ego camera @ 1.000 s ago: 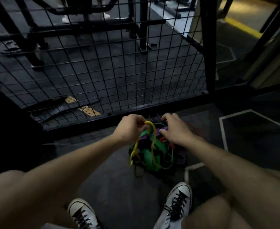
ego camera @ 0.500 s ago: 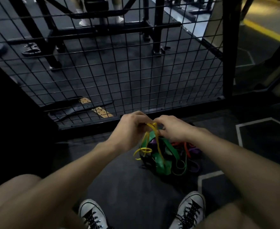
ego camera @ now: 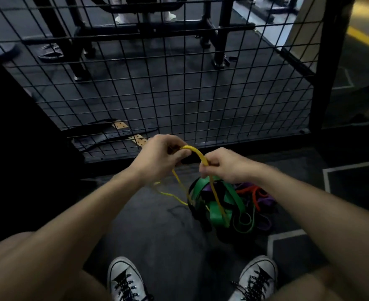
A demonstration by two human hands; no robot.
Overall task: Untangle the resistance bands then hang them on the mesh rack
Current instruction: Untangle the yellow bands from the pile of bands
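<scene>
The mesh rack (ego camera: 179, 83) stands upright just beyond both hands and closes off the way forward; only its small square openings let anything through. A thick black post (ego camera: 324, 68) bounds it on the right, and a black base rail (ego camera: 201, 152) runs along its foot. To the left a dark bulk (ego camera: 16, 137) blocks that side. On the floor (ego camera: 153, 224), the pile of bands (ego camera: 229, 203) fills the patch below the right hand (ego camera: 222, 162). Bare floor lies open left of the pile, under the left hand (ego camera: 157, 154), and back toward the two shoes (ego camera: 124, 276).
</scene>
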